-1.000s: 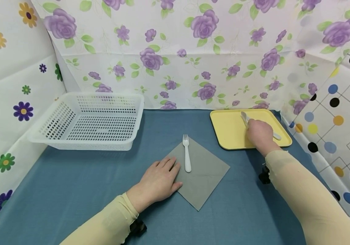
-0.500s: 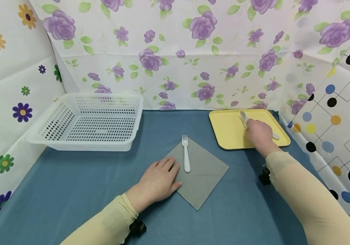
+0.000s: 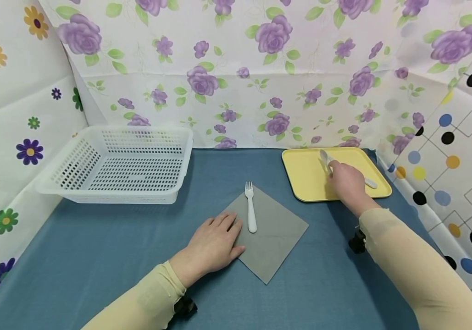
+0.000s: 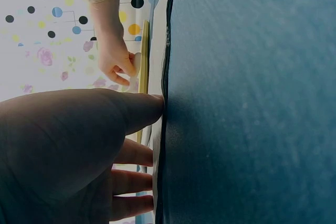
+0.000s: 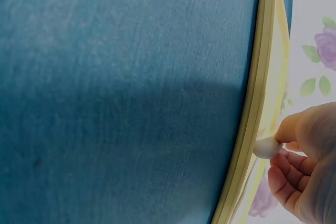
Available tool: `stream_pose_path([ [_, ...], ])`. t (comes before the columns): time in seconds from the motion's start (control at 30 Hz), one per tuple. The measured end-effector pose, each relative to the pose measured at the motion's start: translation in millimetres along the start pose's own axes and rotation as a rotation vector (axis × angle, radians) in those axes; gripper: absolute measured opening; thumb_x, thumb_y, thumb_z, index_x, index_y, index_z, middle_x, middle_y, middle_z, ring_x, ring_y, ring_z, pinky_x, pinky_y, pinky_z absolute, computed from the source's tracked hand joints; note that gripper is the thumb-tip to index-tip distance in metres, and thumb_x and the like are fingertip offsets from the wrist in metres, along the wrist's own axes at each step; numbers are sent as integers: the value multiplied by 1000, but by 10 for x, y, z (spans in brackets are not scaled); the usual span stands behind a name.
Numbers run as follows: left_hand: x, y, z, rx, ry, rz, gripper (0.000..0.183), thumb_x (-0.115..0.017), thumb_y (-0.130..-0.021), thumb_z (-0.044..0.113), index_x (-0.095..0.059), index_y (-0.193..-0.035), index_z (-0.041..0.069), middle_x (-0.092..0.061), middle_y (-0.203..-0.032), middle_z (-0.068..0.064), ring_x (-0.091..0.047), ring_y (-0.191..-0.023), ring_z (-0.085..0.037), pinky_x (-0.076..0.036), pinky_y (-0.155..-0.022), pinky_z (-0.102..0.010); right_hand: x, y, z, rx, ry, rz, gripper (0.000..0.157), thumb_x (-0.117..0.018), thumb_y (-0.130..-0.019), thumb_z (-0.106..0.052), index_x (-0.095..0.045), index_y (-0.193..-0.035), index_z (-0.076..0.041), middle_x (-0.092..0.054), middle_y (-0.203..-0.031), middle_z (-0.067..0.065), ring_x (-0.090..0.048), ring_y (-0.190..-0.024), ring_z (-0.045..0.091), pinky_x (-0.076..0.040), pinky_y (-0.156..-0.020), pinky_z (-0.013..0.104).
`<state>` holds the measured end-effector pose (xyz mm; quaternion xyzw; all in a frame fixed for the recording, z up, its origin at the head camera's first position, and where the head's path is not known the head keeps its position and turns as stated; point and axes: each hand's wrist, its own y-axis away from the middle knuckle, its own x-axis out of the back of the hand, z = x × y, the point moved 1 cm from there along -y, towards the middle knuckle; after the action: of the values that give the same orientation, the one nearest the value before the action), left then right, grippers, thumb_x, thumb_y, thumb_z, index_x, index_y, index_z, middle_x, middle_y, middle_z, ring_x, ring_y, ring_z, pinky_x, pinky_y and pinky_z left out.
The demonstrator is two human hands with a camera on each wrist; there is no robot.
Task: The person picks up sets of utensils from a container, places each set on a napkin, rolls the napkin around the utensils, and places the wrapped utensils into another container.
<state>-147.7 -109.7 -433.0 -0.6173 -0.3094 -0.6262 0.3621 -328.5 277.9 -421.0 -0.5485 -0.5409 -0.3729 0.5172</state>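
Observation:
My left hand (image 3: 211, 245) lies flat, fingers spread over the left edge of a grey folded napkin (image 3: 279, 229). On the napkin is a white fork (image 3: 252, 211), tines pointing away, just right of the fingers. Over the yellow tray (image 3: 306, 183), my right hand (image 3: 348, 181) pinches a white spoon (image 3: 324, 156) between thumb and fingers, its bowl toward the back. The right wrist view shows the rounded end of the spoon's handle (image 5: 267, 148) at the fingertips. A second white utensil, likely a knife (image 3: 370, 183), lies on the tray, partly hidden behind this hand.
At the back left stands a white perforated plastic basket (image 3: 136, 197). A blue cloth (image 3: 136, 256) covers the table. Patterned sheets (image 3: 240, 101) rise along the back and both sides, with the tray close to the right corner.
My right hand has shifted slightly left, and the spoon's bowl has moved left, apart from the other utensil. The left hand, napkin and fork stay as they were.

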Motion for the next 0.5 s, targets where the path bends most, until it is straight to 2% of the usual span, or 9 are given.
stream_pose_path([
  [0.23,-2,0,-2,-2,0,3,62,-71,-109,47,-62,-156,6,-56,-161,-19,-51,-151,-37,-48,-117,-53,5,25,-29,24,-13,36,39,-67,-105,-2,-62,-142,10,-73,-109,34,-71,-85,45,-57,-70,58],
  [0.5,7,8,-1,-6,1,10,62,-71,-109,46,-63,-155,6,-57,-160,-19,-52,-150,-37,-49,-116,-53,24,60,-73,48,-46,59,38,-62,-106,-2,-63,-142,6,-73,-94,26,-65,-69,36,-52,-61,52],
])
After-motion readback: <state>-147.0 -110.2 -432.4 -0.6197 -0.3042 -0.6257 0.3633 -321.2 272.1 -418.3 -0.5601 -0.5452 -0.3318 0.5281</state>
